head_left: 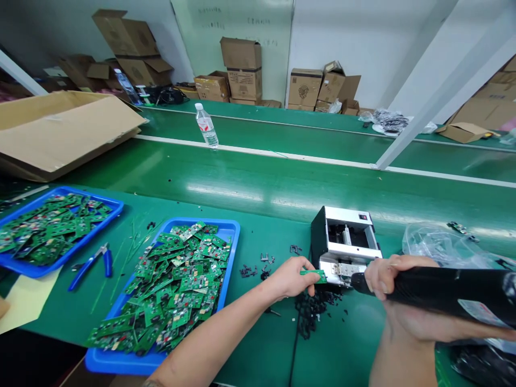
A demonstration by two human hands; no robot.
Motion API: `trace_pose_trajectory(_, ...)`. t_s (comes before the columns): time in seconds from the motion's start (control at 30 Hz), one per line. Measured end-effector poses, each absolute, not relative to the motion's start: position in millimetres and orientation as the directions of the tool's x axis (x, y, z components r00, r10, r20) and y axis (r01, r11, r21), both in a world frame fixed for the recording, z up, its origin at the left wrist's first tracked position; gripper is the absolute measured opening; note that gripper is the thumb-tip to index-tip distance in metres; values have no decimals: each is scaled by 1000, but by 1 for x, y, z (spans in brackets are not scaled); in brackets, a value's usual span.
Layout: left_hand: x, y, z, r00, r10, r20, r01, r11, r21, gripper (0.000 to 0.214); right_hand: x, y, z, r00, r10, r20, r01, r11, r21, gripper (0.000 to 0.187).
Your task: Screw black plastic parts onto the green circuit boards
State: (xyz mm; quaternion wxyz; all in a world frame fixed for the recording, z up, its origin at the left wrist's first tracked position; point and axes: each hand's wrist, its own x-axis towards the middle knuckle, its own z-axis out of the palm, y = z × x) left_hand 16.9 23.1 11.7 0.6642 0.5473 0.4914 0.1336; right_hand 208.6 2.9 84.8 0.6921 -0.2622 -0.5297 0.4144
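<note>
My left hand (296, 277) pinches a small green circuit board (321, 276) at the front left of a black and silver box-shaped machine (351, 242), which looks like a screw feeder. In my right hand (389, 274) lies a thick black power screwdriver (451, 293), held level. Its nose points left at the metal plate on the machine's front; the tip is too small to make out. Small black plastic parts (310, 312) are heaped just below the machine, and a few more are scattered left of it.
A blue tray (236, 242) piled with circuit boards stands left of my left arm, another blue tray (120, 207) beyond it. Blue-handled cutters (91, 267) lie between them. A water bottle (207, 126), a large cardboard box (72, 131) and clear plastic bags (439, 244) surround the bench.
</note>
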Motion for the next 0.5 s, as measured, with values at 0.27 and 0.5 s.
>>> trace_pose_trajectory(0.27, 16, 23, 20, 471, 710, -524, 395, 362, 844, 33, 211, 1, 85, 141, 850, 507, -232, 527, -818, 87)
trace_pose_trajectory(0.5, 15, 23, 19, 486, 705, -516, 393, 351, 850, 33, 208, 5, 76, 139, 868, 477, -253, 497, -830, 87)
